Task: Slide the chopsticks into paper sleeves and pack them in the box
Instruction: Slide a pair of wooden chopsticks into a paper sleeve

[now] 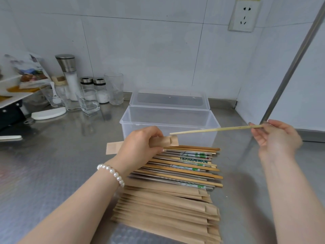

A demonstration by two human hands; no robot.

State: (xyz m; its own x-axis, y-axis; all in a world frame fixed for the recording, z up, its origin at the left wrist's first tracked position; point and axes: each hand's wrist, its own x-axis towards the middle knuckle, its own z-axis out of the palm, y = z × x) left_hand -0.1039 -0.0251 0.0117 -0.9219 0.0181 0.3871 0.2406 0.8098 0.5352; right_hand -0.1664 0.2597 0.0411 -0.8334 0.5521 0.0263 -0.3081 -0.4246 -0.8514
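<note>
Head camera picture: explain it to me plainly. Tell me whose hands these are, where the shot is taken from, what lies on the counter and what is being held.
There is no machine here. A person wears a wide-angle camera on the head, so you look forward and down at their own two bare hands. The left hand grips a brown paper sleeve with curled fingers. The right hand pinches a bamboo chopstick, its tip pointed toward the sleeve's open end but not yet inside. On the steel counter lie a pile of loose chopsticks and, nearer the camera, a stack of empty sleeves. Behind stands a clear plastic box with its lid open. Glasses and shakers stand at the back left.
</note>
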